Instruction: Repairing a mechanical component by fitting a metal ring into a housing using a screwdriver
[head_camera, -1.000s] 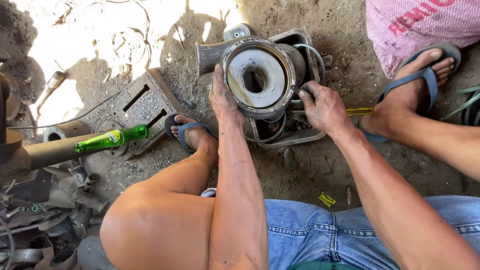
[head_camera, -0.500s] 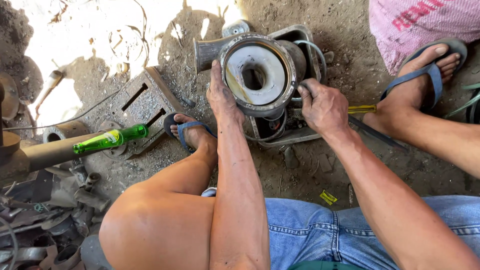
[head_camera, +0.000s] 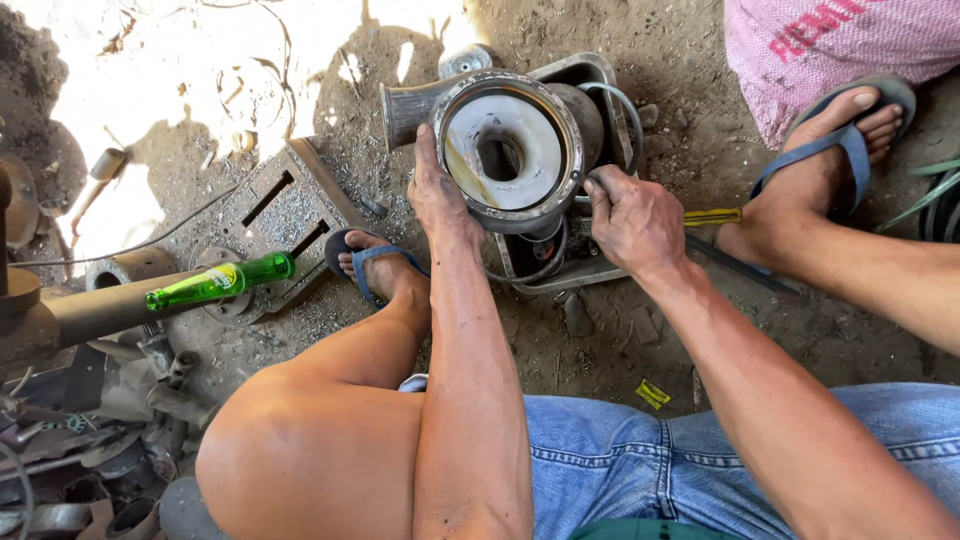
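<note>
A round metal pump housing (head_camera: 510, 150) with a white inner face and a centre hole stands on the dirt ground. My left hand (head_camera: 438, 195) presses against its left rim, fingers flat on the metal. My right hand (head_camera: 632, 218) is closed around a part at the housing's right side, next to a yellow-handled screwdriver (head_camera: 712, 216). A metal base frame (head_camera: 560, 262) lies under the housing. My feet in blue sandals rest at either side.
A green glass bottle (head_camera: 222, 283) lies on a slotted metal plate (head_camera: 285, 215) at the left. Rusty pipes and scrap parts (head_camera: 90, 420) pile at the lower left. A pink woven sack (head_camera: 830, 45) sits at the top right.
Both hands stay on the housing; the view has shifted slightly and the right hand has tightened near the housing's right side.
</note>
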